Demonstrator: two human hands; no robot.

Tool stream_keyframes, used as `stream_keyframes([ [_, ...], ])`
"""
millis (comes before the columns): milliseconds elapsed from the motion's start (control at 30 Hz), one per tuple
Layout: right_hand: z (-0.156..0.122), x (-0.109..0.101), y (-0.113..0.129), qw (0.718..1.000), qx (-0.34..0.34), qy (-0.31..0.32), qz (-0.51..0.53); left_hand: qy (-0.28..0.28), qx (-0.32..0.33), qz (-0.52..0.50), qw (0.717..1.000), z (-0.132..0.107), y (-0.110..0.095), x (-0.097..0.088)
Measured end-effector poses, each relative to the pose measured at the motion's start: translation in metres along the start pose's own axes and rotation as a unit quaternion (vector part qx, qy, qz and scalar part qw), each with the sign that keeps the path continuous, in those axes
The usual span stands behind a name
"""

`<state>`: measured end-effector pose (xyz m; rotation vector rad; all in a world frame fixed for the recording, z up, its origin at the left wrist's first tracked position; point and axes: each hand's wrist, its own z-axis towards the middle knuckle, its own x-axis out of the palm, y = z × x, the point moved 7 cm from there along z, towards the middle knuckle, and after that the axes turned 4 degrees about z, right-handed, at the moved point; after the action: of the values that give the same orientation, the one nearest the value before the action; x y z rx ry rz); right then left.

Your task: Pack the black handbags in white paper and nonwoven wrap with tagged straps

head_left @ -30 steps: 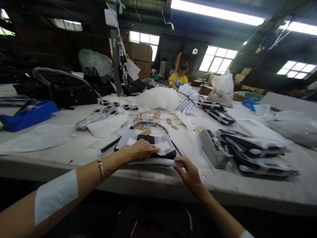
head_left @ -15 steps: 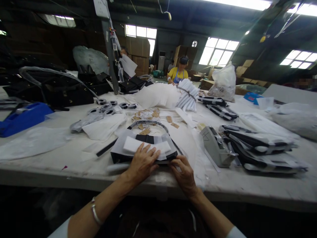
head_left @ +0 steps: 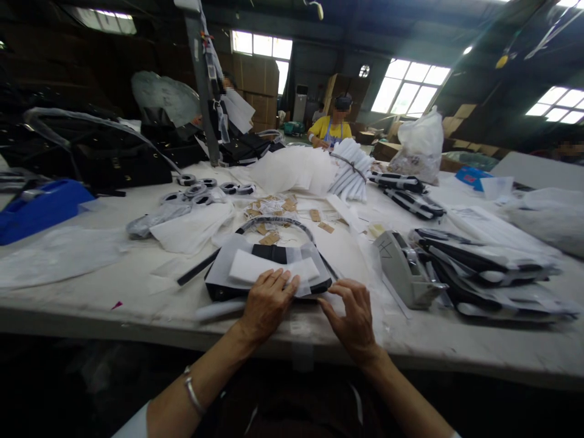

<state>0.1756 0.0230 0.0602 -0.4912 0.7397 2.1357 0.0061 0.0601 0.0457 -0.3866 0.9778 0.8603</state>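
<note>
A black handbag (head_left: 269,253) wrapped in white paper lies flat near the table's front edge, its curved handle (head_left: 274,223) pointing away from me. My left hand (head_left: 267,304) rests flat on the bag's near edge, fingers stretched over the white paper (head_left: 255,267). My right hand (head_left: 353,316) hovers just right of the bag's near right corner, fingers curled and apart, with nothing in them. A rolled white paper (head_left: 219,310) lies along the table edge left of my left hand.
A grey tape dispenser (head_left: 404,267) stands to the right, beside several wrapped black bags (head_left: 488,267). Brown tags (head_left: 274,210), tape rolls (head_left: 205,188), white sheets and a blue dispenser (head_left: 39,207) lie further off. A person in yellow (head_left: 331,128) works at the far side.
My left hand slid from the bag's left side to its near edge. My right hand let go of the white roll and moved up beside the bag's corner, fingers opening.
</note>
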Motion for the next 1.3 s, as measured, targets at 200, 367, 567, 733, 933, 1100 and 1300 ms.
stream_keyframes([
  [200,0.031,0.025,0.032,0.979,-0.132,0.155,0.03,-0.029,-0.003,0.0,1.0,-0.002,0.001,0.0],
  [367,0.031,0.035,0.032,0.972,-0.135,0.139,0.13,-0.045,-0.019,-0.023,0.999,-0.004,0.002,-0.001],
  [567,0.031,0.026,0.033,0.964,-0.155,0.158,0.151,-0.043,-0.028,-0.026,0.998,-0.007,0.004,-0.001],
  [733,0.026,0.016,0.048,0.957,-0.202,0.152,0.145,-0.083,-0.025,-0.006,0.996,-0.009,0.004,-0.002],
  [933,0.026,0.01,0.053,0.945,-0.191,0.197,0.178,-0.075,-0.002,-0.025,0.997,-0.01,0.002,-0.001],
  [1100,0.053,0.011,0.04,0.964,-0.099,0.179,0.171,-0.08,-0.002,-0.028,0.996,-0.009,0.002,-0.002],
  [1300,0.051,0.047,0.041,0.938,-0.155,0.31,0.001,-0.095,-0.009,-0.046,0.994,-0.008,0.004,-0.005],
])
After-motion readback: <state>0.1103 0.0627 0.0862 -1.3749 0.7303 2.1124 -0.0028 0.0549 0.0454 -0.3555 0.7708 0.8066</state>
